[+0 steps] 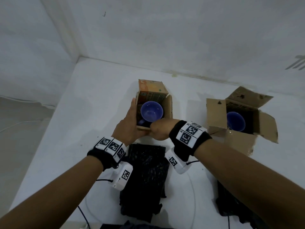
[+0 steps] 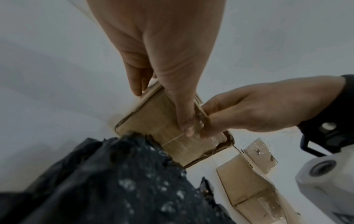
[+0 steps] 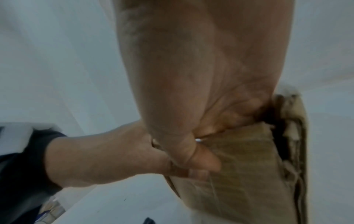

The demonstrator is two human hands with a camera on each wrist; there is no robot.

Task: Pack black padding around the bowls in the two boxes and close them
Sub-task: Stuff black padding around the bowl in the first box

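The left cardboard box stands open with a blue bowl inside. My left hand grips its near left corner, fingers along the left wall and thumb on the near face. My right hand curls over the near top edge and pinches that wall, thumb outside and fingers inside. The right box stands with its flaps spread around a second blue bowl; its inside is too dark to read. A pile of black padding lies just in front of the left box.
More black padding lies at the near right. White and black cables run across the white table. Walls close the far side and the left. The right box's front flap lies flat on the table.
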